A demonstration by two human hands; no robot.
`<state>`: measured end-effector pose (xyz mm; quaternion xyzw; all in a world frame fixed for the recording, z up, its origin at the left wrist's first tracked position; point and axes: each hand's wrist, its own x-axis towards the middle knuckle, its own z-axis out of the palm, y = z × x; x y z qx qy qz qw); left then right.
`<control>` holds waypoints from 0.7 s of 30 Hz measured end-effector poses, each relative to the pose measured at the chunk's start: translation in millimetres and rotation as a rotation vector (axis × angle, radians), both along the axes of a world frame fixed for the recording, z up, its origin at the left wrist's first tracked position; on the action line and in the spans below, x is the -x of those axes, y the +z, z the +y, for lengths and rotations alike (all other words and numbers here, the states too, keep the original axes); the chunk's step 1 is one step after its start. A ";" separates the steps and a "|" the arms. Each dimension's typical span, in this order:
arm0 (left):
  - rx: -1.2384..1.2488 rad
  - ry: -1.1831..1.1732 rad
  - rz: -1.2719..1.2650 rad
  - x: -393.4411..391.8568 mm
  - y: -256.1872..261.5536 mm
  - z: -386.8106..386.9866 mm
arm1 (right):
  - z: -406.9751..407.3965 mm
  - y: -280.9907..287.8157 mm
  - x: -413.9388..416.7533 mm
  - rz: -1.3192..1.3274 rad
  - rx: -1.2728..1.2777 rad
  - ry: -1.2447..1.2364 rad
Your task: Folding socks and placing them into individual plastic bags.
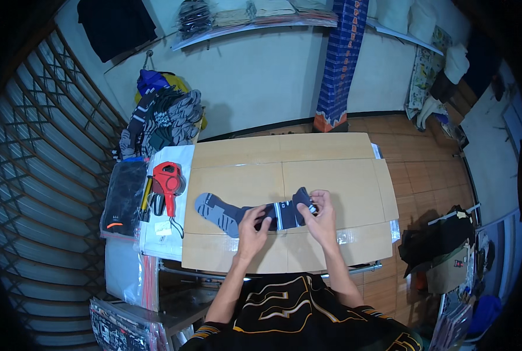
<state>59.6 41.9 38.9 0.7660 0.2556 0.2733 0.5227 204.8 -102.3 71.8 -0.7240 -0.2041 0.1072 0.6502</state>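
Note:
A grey and dark sock [219, 215] with white stripes lies lengthwise across a flattened cardboard sheet [331, 177], its toe towards the left. My left hand [253, 230] holds the dark leg of the sock near the ankle, thumb and fingers bent onto the fabric. At the cuff end, my right hand [321, 219] grips the sock between thumb and fingers. The cuff there is folded up and stands off the cardboard. Part of the leg is hidden under my left hand.
Left of the cardboard lie a red tape dispenser [169, 182], a yellow-handled cutter [146, 193] and a plastic-bagged dark item [125, 193]. A heap of socks [169, 116] rises behind them. A blue-wrapped pillar [340, 61] stands beyond the table; dark clothing [441, 237] hangs at right.

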 end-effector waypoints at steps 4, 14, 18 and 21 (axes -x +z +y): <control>0.190 0.103 -0.061 22.1 -20.9 16.2 | 18.4 10.8 27.6 0.044 0.102 0.170; -0.142 0.494 0.164 56.3 -23.6 45.0 | 5.6 -25.6 21.7 -0.595 0.435 0.273; -0.194 0.647 0.317 61.9 -37.3 64.8 | 1.8 -42.0 28.8 -0.673 0.622 0.370; -0.036 0.622 0.280 55.3 -28.7 76.8 | -0.4 -48.6 26.4 -0.684 0.668 0.383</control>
